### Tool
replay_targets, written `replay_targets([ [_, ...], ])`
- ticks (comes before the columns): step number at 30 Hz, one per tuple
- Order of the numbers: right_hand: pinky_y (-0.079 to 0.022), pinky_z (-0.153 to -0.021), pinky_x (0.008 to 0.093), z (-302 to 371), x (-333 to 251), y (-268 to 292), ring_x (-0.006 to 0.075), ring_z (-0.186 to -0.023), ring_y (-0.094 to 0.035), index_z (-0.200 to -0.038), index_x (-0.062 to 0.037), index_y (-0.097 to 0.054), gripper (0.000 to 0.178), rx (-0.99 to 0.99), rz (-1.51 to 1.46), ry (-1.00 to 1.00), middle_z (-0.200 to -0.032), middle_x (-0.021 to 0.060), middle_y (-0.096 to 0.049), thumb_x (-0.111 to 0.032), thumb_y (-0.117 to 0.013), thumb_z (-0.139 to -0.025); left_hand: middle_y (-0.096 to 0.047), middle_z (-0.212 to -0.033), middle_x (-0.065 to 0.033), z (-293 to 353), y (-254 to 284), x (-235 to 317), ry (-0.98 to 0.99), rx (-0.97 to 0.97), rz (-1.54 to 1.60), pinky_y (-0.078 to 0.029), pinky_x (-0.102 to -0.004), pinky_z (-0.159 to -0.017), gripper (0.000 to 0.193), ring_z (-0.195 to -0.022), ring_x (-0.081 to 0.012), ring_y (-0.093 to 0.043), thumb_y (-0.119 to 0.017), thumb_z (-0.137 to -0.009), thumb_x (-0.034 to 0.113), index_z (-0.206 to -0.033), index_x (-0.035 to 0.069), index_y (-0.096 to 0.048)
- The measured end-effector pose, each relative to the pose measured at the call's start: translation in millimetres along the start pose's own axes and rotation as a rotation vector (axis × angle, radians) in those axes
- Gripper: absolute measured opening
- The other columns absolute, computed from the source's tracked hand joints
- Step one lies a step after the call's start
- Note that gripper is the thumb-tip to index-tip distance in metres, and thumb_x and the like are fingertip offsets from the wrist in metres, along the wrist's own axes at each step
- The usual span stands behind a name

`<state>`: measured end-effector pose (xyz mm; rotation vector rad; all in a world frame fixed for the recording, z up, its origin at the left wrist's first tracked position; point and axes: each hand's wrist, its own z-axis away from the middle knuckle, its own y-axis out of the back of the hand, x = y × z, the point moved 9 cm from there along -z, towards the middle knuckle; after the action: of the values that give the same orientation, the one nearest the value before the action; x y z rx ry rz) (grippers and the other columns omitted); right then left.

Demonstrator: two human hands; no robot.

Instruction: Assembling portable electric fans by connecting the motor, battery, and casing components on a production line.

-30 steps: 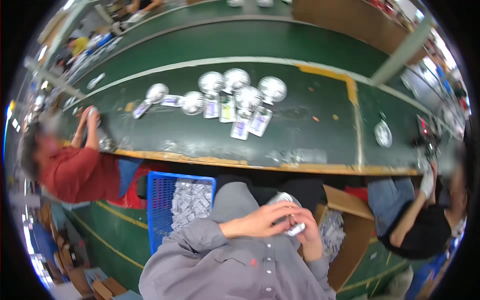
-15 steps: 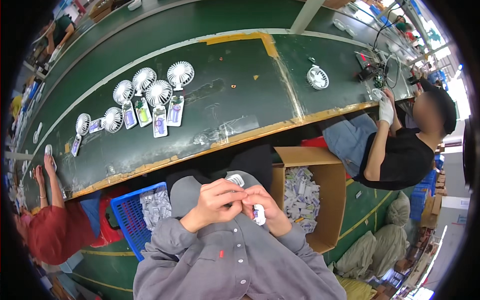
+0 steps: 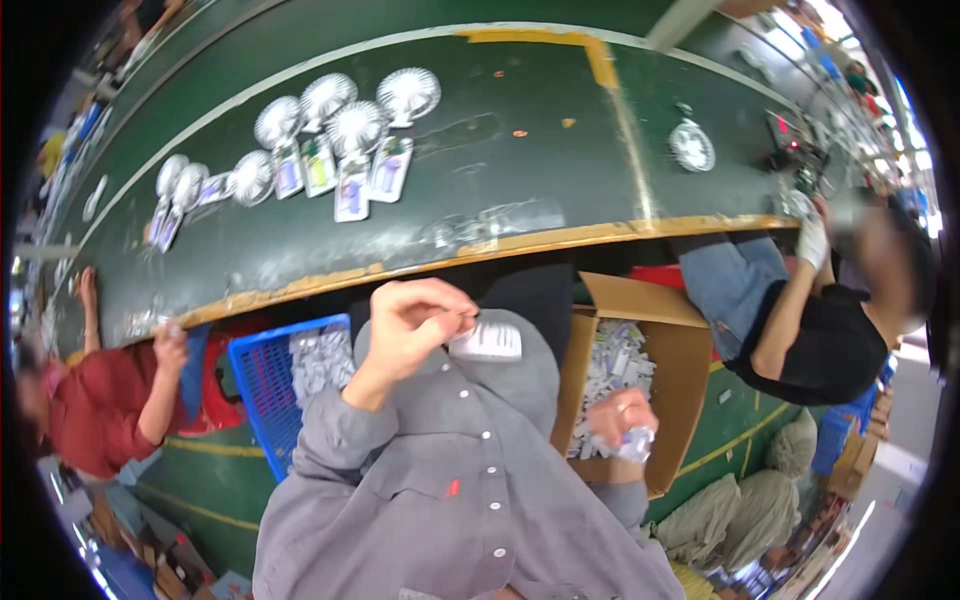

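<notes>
My left hand [image 3: 408, 328] is closed in a pinch above my lap; whatever its fingertips hold is too small to make out. Right beside those fingertips is a white slotted plastic piece [image 3: 487, 342]; I cannot tell whether it rests on my thigh or hangs from the fingers. Over the cardboard box [image 3: 567, 385] on the right, my right hand [image 3: 615, 412] is smeared by motion, its fingers curled. A small white-and-purple part [image 3: 637, 442] shows at its palm side. Inside the box lie many similar white and purple parts [image 3: 622, 350].
Left of my lap stands a blue basket [image 3: 262, 385] of clear-wrapped pieces. Several white handheld fans [image 3: 355, 128] with opened handles lie on the green bench [image 3: 480, 190], another fan [image 3: 691, 146] farther right. Co-workers sit at both sides: one in red [image 3: 105, 405], one in black [image 3: 830, 340].
My hands have parted. The right hand has swung right, over the box, with the white-and-purple part. My left hand stays pinched by the slotted piece. The view has shifted; the left co-worker's arm has pulled back.
</notes>
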<state>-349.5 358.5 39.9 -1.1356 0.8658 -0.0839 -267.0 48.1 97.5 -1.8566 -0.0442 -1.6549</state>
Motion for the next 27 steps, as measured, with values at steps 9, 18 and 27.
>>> replay_targets([
  [9,-0.045,-0.102,0.0410,-6.6,4.5,118.4,0.0288,-0.121,-0.058,-0.130,0.0012,-0.054,0.048,0.561,1.344,-0.132,-0.125,0.0172,-0.063,-0.018,-0.066,-0.087,-0.061,-0.083,-0.0089,-27.6,14.5,8.1,-0.058,-0.060,0.800,-0.037,-0.0248,-0.055,0.018,-0.063,-0.0150,-0.048,-0.057,-0.083,0.010,-0.097,0.007,-0.067],
  [18,-0.051,-0.092,0.0351,-112.9,78.8,-79.4,0.0208,-0.106,-0.063,-0.134,0.0018,-0.049,0.037,0.177,-0.168,-0.141,-0.119,0.0115,-0.062,-0.015,-0.046,-0.101,-0.059,-0.079,-0.0116,-23.0,-72.7,30.3,-0.054,-0.398,0.855,-0.039,-0.0301,-0.052,0.025,-0.064,-0.0185,-0.053,-0.056,-0.085,0.019,-0.101,0.002,-0.062],
  [27,-0.042,-0.061,0.0280,-131.7,15.5,-114.9,0.0194,-0.075,-0.049,-0.117,-0.0015,-0.056,0.042,-0.399,-0.714,-0.107,-0.098,0.0113,-0.052,-0.039,-0.048,-0.099,-0.062,-0.127,-0.0178,-81.5,-10.0,54.9,-0.584,0.120,-1.253,-0.046,-0.0395,-0.100,0.045,-0.119,-0.0333,-0.058,-0.067,-0.078,0.006,-0.123,0.001,-0.061],
])
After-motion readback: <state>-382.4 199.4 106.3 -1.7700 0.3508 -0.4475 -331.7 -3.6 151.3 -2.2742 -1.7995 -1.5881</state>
